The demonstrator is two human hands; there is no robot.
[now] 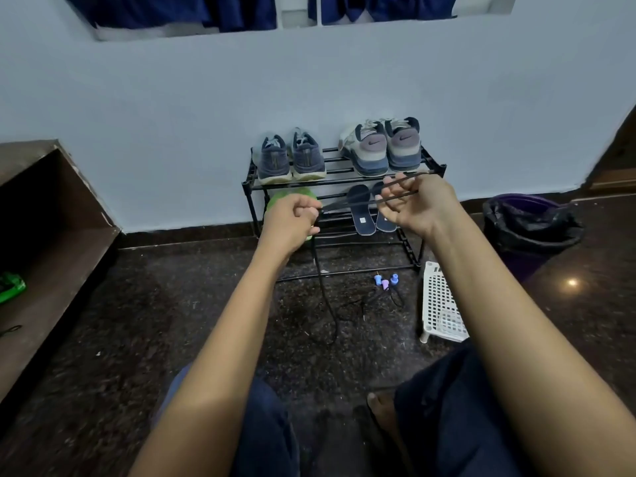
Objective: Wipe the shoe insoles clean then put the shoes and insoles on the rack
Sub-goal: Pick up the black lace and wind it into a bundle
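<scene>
As both reach out, left hand (294, 215) pinches black cord (361, 203), right hand (418, 204) hooks it.

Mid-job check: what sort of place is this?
Probably a home entryway or room corner: black metal shoe rack against a pale blue wall, navy sneakers and grey Nike sneakers on top, a bag-lined bin nearby.

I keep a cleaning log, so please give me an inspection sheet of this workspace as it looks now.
Surface: dark speckled floor.
Job's things: dark blue pair and grey pair on the top shelf of the rack; two insoles one shelf lower.
Clutter: pastel pegs, white perforated stand, green item behind the left hand.
Hands: left hand pinches a black cord; right hand holds it across its fingers.
Cables: the cord trails to the floor.
Surroundings: pale wall, lined bin, wooden bench.
</scene>
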